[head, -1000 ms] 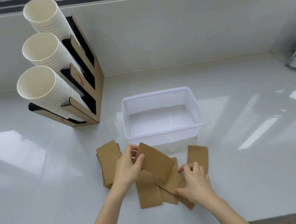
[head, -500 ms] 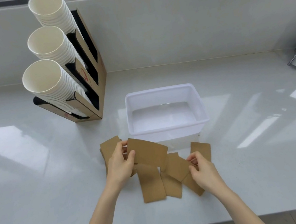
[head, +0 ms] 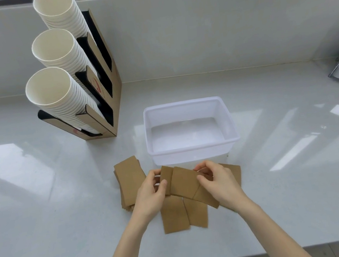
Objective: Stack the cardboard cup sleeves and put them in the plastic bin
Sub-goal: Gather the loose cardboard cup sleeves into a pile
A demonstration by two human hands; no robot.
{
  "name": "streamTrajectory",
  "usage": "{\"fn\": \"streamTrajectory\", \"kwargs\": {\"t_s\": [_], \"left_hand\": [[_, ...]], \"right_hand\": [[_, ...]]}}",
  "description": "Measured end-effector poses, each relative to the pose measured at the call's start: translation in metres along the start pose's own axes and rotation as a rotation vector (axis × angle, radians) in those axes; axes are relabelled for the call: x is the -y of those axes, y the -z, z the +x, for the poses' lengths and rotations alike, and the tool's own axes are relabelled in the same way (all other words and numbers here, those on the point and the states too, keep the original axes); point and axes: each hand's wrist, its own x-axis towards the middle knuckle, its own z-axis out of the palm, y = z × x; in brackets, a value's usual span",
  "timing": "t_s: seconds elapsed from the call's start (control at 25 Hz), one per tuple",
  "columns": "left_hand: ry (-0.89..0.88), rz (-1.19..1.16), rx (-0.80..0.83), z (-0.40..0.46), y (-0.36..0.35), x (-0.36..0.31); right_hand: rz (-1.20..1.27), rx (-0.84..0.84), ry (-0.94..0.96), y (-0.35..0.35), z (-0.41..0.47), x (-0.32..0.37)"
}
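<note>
Both hands have drawn together since a second ago: the right hand (head: pixel 219 183), which was down on the loose pile, has come up to meet the left hand (head: pixel 151 194), and the two now share a pair of overlapping cup sleeves (head: pixel 182 183) held just above the worktop (head: pixel 298 207). Left fingers (head: pixel 162 185) are closed with the thumb on top of the sleeves' left end; right fingers (head: pixel 203 178) pinch the right end, curled over the top edge. Holding them from both ends looks like a way to slide one flat sleeve square over the other, so the edges line up before they join a pile. A neat stack of sleeves (head: pixel 130 180) already lies to the left, just beside the left hand, probably kept there to build up before one transfer. Two loose sleeves (head: pixel 183 214) lie flat below the hands, and another sleeve (head: pixel 234 173) shows partly behind the right hand. The plastic bin (head: pixel 228 119) stands empty and open just beyond the hands, its near wall close to the held sleeves, so a short lift over that rim is needed. The cup dispenser (head: pixel 111 88) stands well to the left, out of the path, and the worktop's front edge is well behind the loose sleeves.
</note>
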Motion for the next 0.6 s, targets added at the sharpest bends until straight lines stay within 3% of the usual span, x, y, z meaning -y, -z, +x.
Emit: {"fn": "streamTrajectory", "kwargs": {"t_s": [0.4,0.52,0.6], "left_hand": [[0.009,-0.052,-0.023,-0.009,-0.014,0.006],[0.007,-0.051,-0.045,-0.009,-0.011,0.007],[-0.003,-0.041,-0.06,-0.01,-0.01,0.007]], "right_hand": [[-0.058,-0.02,0.056,-0.016,0.004,-0.004],[-0.051,-0.095,-0.022,-0.006,0.004,-0.019],[-0.217,-0.149,-0.167,0.001,0.004,-0.033]]}}
